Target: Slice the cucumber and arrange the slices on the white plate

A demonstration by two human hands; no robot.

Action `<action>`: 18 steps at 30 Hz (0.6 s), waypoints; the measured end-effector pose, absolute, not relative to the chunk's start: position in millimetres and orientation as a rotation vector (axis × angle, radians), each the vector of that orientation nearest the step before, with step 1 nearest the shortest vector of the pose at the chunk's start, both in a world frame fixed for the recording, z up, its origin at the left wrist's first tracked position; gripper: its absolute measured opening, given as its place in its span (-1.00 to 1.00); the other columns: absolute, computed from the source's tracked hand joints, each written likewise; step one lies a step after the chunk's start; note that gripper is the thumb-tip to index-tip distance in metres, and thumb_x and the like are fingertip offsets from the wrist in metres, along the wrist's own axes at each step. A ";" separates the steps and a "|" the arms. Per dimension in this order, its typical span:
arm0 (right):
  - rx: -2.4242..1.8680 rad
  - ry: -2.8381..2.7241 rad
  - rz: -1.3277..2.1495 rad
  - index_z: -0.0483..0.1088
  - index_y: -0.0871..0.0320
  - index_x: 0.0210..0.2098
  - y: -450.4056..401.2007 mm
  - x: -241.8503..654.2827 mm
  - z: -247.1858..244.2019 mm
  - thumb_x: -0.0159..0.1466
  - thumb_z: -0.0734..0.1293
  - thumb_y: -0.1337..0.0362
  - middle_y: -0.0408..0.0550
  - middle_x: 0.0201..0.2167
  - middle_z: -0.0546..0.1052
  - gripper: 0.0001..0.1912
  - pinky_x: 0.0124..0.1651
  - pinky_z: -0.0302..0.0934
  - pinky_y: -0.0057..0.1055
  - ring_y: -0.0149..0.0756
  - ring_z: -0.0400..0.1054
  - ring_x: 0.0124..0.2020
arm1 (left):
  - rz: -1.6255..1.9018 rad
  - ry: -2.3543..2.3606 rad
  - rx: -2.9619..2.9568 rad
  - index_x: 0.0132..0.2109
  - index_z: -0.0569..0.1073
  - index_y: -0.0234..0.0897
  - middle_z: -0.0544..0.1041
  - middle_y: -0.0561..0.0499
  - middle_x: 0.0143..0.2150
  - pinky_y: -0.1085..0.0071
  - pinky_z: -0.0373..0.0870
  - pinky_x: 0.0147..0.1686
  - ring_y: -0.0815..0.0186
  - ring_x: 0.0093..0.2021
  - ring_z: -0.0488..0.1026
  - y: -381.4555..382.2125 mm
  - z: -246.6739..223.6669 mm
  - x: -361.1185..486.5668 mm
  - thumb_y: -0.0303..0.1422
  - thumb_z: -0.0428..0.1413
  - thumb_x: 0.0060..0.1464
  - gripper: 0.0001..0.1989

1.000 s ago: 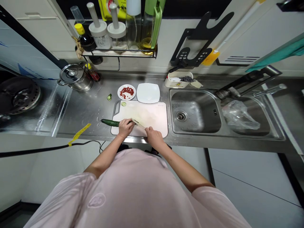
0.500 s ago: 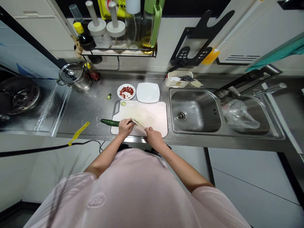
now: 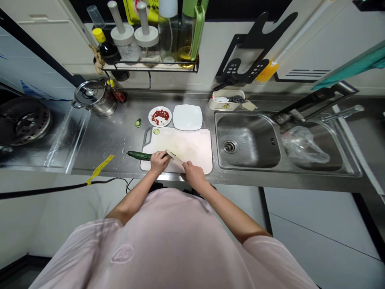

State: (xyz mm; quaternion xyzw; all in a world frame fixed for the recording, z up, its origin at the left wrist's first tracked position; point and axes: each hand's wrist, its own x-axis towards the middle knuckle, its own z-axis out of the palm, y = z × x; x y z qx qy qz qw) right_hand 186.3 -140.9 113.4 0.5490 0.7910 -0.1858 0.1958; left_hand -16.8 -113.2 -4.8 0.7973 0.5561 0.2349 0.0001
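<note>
A long dark green cucumber lies across the left front of the white cutting board, its left end jutting past the board's edge. Near its right end, my left hand is closed over it. My right hand grips a knife whose blade slants up and left to the cucumber's right end, close by my left fingers. Most of the knife's handle is hidden in my fist. Pale cucumber slices rest at the board's upper left corner.
Behind the board stand a plate of chopped red pieces and a square white plate. Cucumber scraps lie on the steel counter. To the right is a double sink; a lidded pot stands at the back left, below a bottle rack.
Both hands, the cucumber and the knife stay in nearly the same place. Only a very slight shift of the right hand and knife shows.
</note>
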 end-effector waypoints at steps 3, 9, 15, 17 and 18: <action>1.543 2.222 -0.532 0.24 0.16 -0.04 -139.7 184.8 112.6 0.36 0.05 0.42 0.09 -0.10 0.37 -0.75 -0.24 0.22 -0.42 -0.25 0.44 -0.19 | 0.738 1.751 2.523 -0.21 0.55 -0.06 0.54 -0.06 -0.13 0.26 0.20 -0.24 0.23 -0.17 0.39 -113.2 -6.3 -17.1 -0.22 0.02 0.17 -0.79; 1.552 2.245 -0.537 0.24 0.16 -0.06 -137.5 181.2 107.2 0.36 0.05 0.40 0.07 -0.11 0.38 -0.77 -0.24 0.21 -0.42 -0.26 0.44 -0.20 | 0.727 1.717 2.528 -0.19 0.55 -0.03 0.55 -0.04 -0.16 0.25 0.18 -0.23 0.22 -0.16 0.39 -113.7 -8.4 -18.2 -0.23 0.03 0.16 -0.80; 1.528 2.222 -0.544 0.24 0.17 -0.04 -137.3 181.9 108.7 0.36 0.09 0.39 0.09 -0.11 0.38 -0.78 -0.23 0.22 -0.41 -0.24 0.44 -0.19 | 0.712 1.723 2.524 -0.20 0.56 -0.05 0.55 -0.07 -0.17 0.24 0.19 -0.22 0.22 -0.16 0.39 -113.6 -5.0 -17.3 -0.22 0.01 0.17 -0.78; 1.516 2.230 -0.555 0.25 0.17 -0.05 -136.1 181.8 110.0 0.36 0.09 0.38 0.09 -0.11 0.38 -0.78 -0.23 0.22 -0.41 -0.24 0.44 -0.19 | 0.705 1.720 2.530 -0.20 0.56 -0.05 0.55 -0.07 -0.17 0.25 0.20 -0.22 0.22 -0.16 0.39 -113.4 -4.0 -17.0 -0.22 0.01 0.18 -0.78; 1.513 2.238 -0.558 0.25 0.18 -0.05 -135.2 181.2 110.3 0.36 0.09 0.39 0.09 -0.12 0.38 -0.78 -0.23 0.22 -0.41 -0.24 0.44 -0.19 | 0.706 1.717 2.529 -0.19 0.55 -0.05 0.54 -0.07 -0.17 0.25 0.20 -0.22 0.22 -0.16 0.39 -113.3 -3.7 -16.9 -0.22 0.01 0.18 -0.78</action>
